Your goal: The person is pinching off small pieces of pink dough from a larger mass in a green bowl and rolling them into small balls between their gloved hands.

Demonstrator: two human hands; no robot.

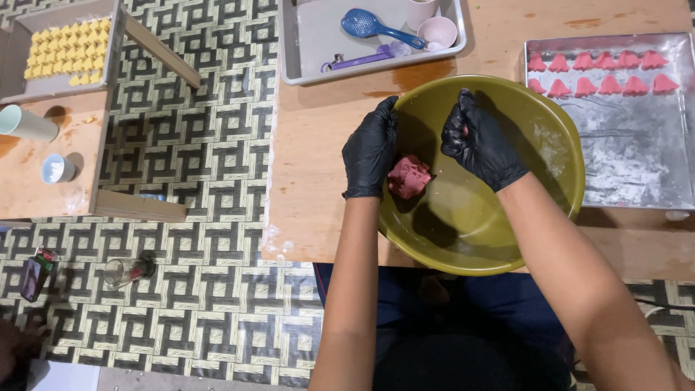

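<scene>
From the head camera I see a wooden table filling the centre and right of the frame, with patterned floor to its left. An olive bowl sits at the table's near edge, its rim overhanging toward me. Right of the bowl, just beside it, lies a metal tray with two rows of pink shaped pieces along its top. Above the bowl a grey tray holds a blue scoop, a purple tool and two pink cups. At upper left a second low table carries a tray of yellow pieces and two cups.

Open table shows only left of the bowl; the trays close the top and right.

My left hand in a black glove reaches down over the bowl's left rim, fingers loosely curled beside a lump of pink dough lying inside the bowl. My right hand, also gloved, hangs over the bowl's middle, fingers curled inward; whether it pinches anything I cannot tell.
</scene>
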